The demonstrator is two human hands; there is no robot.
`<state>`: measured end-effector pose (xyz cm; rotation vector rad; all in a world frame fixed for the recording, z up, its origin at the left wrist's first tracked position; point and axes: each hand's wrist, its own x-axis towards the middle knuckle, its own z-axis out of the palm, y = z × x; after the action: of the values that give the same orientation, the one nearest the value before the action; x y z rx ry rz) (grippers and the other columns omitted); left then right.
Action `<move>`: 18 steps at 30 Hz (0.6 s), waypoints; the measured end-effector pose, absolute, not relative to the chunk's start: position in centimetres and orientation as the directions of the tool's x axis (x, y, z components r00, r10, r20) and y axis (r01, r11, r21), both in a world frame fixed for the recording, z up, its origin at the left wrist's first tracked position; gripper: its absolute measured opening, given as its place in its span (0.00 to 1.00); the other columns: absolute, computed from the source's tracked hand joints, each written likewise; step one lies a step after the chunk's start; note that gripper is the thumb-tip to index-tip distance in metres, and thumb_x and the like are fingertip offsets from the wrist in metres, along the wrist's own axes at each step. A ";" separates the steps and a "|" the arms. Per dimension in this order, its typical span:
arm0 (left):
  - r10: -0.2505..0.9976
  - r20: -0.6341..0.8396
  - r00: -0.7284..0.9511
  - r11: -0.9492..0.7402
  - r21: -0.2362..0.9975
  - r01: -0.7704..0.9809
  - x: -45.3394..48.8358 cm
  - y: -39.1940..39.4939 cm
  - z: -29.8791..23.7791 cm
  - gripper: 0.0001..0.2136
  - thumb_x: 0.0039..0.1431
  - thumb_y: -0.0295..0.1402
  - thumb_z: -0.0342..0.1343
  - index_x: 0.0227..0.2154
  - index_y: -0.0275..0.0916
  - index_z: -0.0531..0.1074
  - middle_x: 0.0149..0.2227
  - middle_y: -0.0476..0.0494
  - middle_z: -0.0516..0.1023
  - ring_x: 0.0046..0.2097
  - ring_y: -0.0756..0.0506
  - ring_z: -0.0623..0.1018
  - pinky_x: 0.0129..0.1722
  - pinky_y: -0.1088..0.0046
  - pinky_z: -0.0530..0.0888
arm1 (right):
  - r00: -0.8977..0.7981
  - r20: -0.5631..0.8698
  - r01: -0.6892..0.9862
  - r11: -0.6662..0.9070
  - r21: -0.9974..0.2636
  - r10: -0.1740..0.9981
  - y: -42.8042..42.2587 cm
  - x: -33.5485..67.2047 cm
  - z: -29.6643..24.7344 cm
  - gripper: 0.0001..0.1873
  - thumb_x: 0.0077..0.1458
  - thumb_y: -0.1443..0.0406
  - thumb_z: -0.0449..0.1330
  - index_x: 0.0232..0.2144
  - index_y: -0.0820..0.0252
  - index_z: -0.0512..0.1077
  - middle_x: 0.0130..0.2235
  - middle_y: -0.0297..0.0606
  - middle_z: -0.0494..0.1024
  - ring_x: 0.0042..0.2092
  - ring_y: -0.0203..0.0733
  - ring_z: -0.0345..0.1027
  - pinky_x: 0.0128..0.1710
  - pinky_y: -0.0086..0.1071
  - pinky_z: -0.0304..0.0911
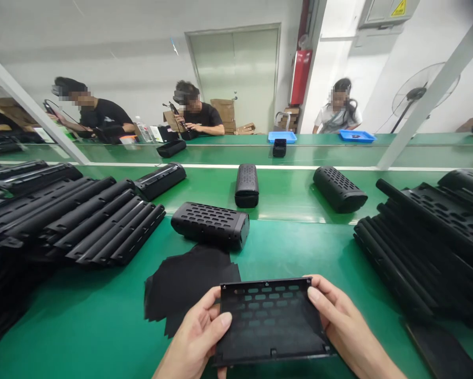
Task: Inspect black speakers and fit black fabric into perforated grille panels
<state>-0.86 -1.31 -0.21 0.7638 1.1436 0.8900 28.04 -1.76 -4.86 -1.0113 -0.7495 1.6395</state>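
Between both hands, a black slotted plastic cover is held tilted above the green table, its inner side facing me. Light shows through its rows of slots, and small posts line its edges. My left hand grips the left edge, thumb on the inner face and fingers behind. On the right edge, my right hand pinches near the upper corner with its thumb in front. Just beyond the cover lies a loose pile of thin black sheets. An assembled black slotted housing rests behind those sheets.
Stacked black covers fill the left side, and another stack stands at right. Several housings, including one upright in the middle, lie on the green conveyor. Three co-workers sit opposite. Blue trays and slanted white posts stand farther back.
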 end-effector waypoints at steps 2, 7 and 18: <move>0.884 -0.441 0.156 0.466 0.856 -0.224 -0.9 -1.4 -0.1 0.42 0.53 0.54 0.78 0.63 0.42 0.68 0.35 0.50 0.79 0.24 0.50 0.76 0.16 0.76 0.78 | -0.119 -0.254 -0.460 -0.280 -0.842 0.960 -1.7 27.9 -4.9 0.18 0.67 0.49 0.72 0.47 0.53 0.75 0.44 0.38 0.78 0.41 0.40 0.72 0.41 0.32 0.70; 0.896 -0.423 0.137 0.444 0.836 -0.324 -1.0 -1.6 0.2 0.36 0.54 0.52 0.79 0.60 0.41 0.73 0.33 0.51 0.79 0.24 0.50 0.76 0.17 0.75 0.79 | -0.104 -0.249 -0.463 -0.269 -0.844 0.963 -1.5 27.7 -5.4 0.20 0.64 0.50 0.74 0.47 0.52 0.75 0.46 0.37 0.79 0.42 0.41 0.74 0.46 0.35 0.73; 0.891 -0.449 0.070 0.441 0.815 -0.375 -1.3 -2.0 0.6 0.33 0.53 0.49 0.79 0.57 0.42 0.76 0.36 0.50 0.81 0.24 0.50 0.77 0.16 0.76 0.77 | -0.105 -0.251 -0.411 -0.272 -0.870 0.962 -1.6 26.9 -3.7 0.21 0.64 0.47 0.74 0.48 0.51 0.75 0.31 0.27 0.66 0.26 0.30 0.53 0.24 0.26 0.52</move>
<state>-1.26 -2.00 0.57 0.5760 1.1232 1.0355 26.87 -1.61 -3.73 -1.0364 -0.7693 1.6150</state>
